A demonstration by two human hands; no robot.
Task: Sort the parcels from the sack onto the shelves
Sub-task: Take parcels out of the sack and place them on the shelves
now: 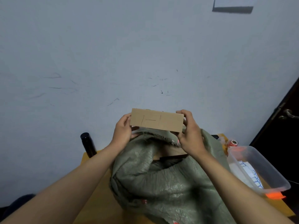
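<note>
A: Hands first. Left hand (123, 128) grips the left end of the box (156, 120), right hand (190, 131) grips the right end, fingers curled round both. Box is up in the air, flat face to the camera, above the far lip of the sack (161, 183).

B: Marking on it?

A: Pen strokes, reads sthg like "1-1", prob. the shelf code. It's a bit soft at this res, so I wouldn't swear to it.

B: So what goes wrong from here?

A: Main one imo: misreading that code and shelving it in the wrong slot. No shelves in view at all, so the person has to turn away, and a box held only by its ends could slip if one hand lets go early.

B: Sack?

A: Slumped on the table (97, 191), mouth open, at least one more brown parcel showing inside. It's bulky and soft; pull the next one out carelessly and the sack could sag off the near edge.

B: Anything close by?

A: Black bottle (88, 144) upright at the far left corner of the table, near the left forearm. An elbow swing on the turn could knock it over. Right side: clear tub (262, 168) with papers in it, just beside the sack, part hanging over the table edge I think. A nudge from the sack or right arm could tip it. Tape roll (233, 143) beyond the tub, door (281, 126) far right.
</note>
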